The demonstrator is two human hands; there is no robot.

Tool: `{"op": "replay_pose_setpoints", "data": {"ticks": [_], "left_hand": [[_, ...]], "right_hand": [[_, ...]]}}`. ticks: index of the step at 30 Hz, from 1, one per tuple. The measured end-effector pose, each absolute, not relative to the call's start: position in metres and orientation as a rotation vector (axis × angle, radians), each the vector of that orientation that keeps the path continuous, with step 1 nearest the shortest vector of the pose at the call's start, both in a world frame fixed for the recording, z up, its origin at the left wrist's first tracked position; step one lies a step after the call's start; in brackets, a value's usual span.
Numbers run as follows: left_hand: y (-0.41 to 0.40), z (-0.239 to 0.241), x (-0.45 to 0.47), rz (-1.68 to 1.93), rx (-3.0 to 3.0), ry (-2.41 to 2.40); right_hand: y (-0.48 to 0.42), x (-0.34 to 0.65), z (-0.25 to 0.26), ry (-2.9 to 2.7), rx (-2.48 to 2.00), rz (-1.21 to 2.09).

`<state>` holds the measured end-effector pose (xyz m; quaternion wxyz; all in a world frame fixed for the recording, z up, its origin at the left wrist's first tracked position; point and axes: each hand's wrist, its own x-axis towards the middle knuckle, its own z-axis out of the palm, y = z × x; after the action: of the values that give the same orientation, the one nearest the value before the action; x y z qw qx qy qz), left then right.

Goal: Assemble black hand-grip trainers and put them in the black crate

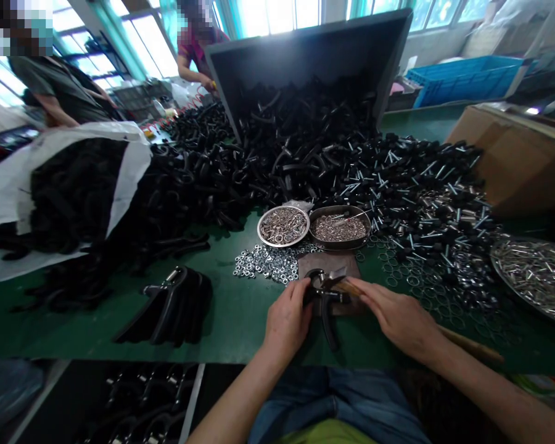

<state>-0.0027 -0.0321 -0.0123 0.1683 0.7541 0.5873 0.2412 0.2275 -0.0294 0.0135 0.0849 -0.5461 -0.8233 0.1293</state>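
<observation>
My left hand [287, 317] is closed on a black hand-grip assembly [326, 302] that rests on a small brown block [328, 265] on the green table [240, 314]. My right hand [398, 314] is closed round a wooden-handled tool [472, 346], its metal tip touching the top of the assembly. Just beyond the block stand a round metal dish of rings [283, 226] and an oval dish of small metal parts [339, 227]. Loose washers [261, 262] lie scattered to the left of the block.
A huge heap of black handle parts [259, 154] spills from a tipped bin [314, 49]. Finished grips [176, 305] lie at the left. Black knobs with screws [425, 185], a tray of pins [536, 271], a cardboard box [513, 154], a white sack [9, 197]. Two people stand behind.
</observation>
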Motion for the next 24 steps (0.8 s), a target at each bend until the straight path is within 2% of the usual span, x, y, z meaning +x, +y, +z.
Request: {"op": "replay_pose_setpoints", "data": {"ticks": [4,7,11,14,18,24], "left_hand": [[-0.029,-0.007,-0.006,0.706,2.093,1.610],[-0.025,0.000,-0.006,0.826,1.746,1.492],[-0.027,0.007,0.008,0.910,0.844,1.220],[-0.037,0.010,0.025,0.970,0.422,1.099],[-0.056,0.015,0.041,1.011,0.363,0.984],[-0.068,0.034,0.032,0.843,0.634,1.092]], "right_hand": [[-0.028,0.264,-0.005,-2.362,-1.859,-0.110],[-0.020,0.289,-0.011,-2.324,-1.890,-0.314],[0.007,0.298,-0.005,-2.256,-1.772,-0.306],[0.041,0.287,0.008,-2.218,-1.654,-0.277],[0.092,0.260,0.025,-2.321,-1.694,-0.188],[0.152,0.227,0.028,-2.528,-1.890,-0.100]]}}
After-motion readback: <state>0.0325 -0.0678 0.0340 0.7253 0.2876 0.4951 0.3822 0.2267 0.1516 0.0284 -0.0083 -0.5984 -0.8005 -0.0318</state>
